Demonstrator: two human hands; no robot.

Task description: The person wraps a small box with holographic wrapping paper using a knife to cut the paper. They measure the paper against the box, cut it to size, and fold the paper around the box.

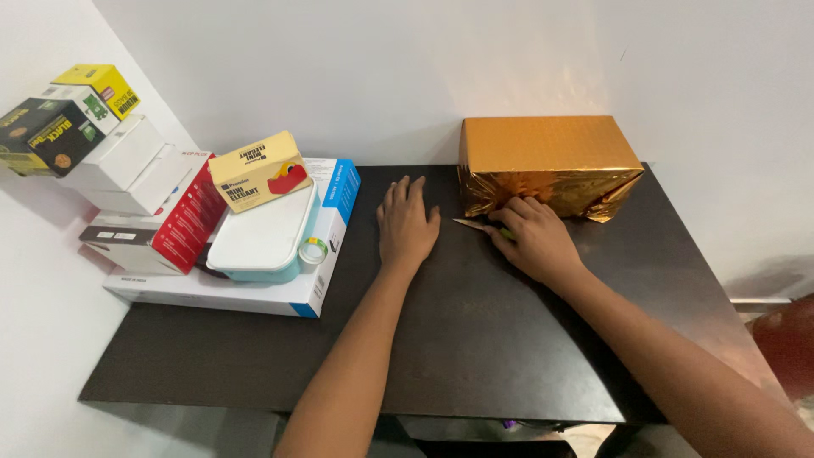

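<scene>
Sitting at: the far right edge of the dark table (pixel 475 339), against the white wall (pixel 407 68), a box wrapped in gold foil (pixel 543 161) is lying flat, its near face creased and loosely folded.
Right hand (pixel 534 237): is curling its fingers around a small green-handled cutter (pixel 487 226), whose pale blade is pointing left, just in front of the gold box's near left corner; the fingertips are touching the foil.
Left hand (pixel 407 225): is lying flat and released, fingers spread, palm pressing the bare tabletop left of the cutter, holding nothing.
Left edge: a stack of cardboard boxes (pixel 161 212) is crowding this side, with a pale lidded container (pixel 263 237), a small yellow box (pixel 259 170) and a roll of tape (pixel 314 250) on top.
Open room: bare tabletop is stretching between the forearms and along the near edge.
</scene>
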